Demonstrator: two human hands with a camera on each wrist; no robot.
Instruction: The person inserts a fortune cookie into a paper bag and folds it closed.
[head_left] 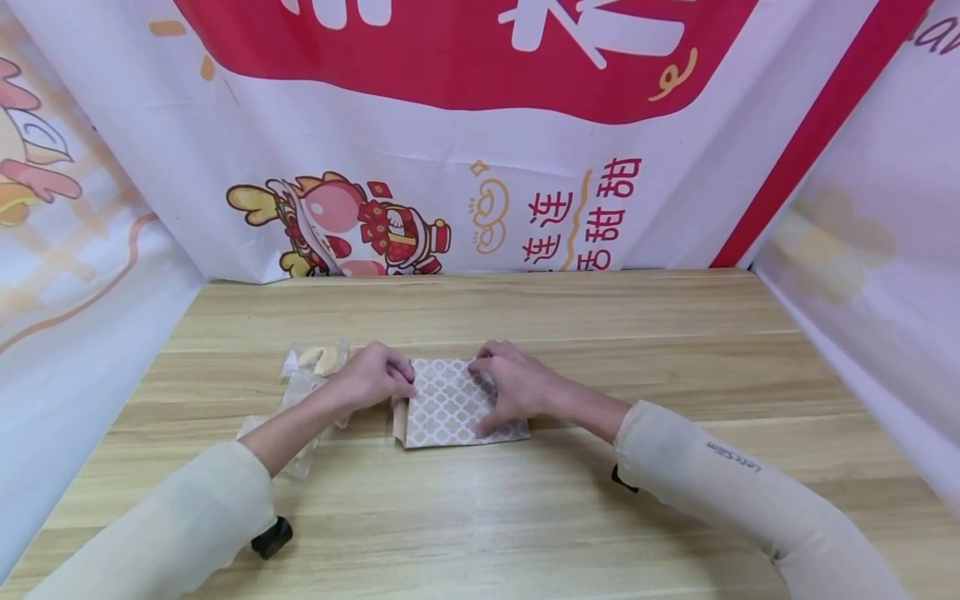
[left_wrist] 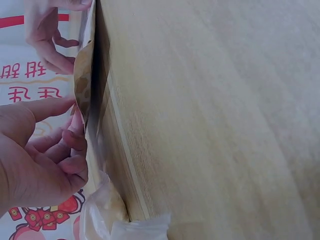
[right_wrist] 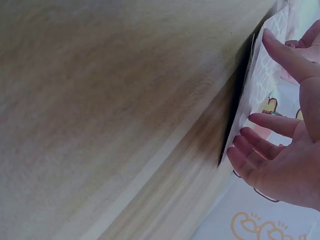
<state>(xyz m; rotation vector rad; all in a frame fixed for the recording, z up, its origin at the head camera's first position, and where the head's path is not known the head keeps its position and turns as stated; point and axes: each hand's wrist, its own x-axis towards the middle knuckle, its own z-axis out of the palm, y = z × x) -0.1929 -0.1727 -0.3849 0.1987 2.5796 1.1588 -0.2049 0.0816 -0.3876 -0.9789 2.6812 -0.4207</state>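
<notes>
A flat beige paper bag with a white lattice pattern lies on the wooden table between the hands. At its left end, my left hand pinches the edge between thumb and fingertips; the left wrist view shows this thumb-and-finger hold on the bag from the side. My right hand rests over the bag's right part with thumb and fingers spread. In the right wrist view, the fingertips of that hand touch the patterned face.
Left of the bag lie several clear plastic packets; one packet holds a folded tan cookie, and another packet is partly behind my left forearm. A printed white and red cloth hangs along the table's far edge, with more cloth at both sides.
</notes>
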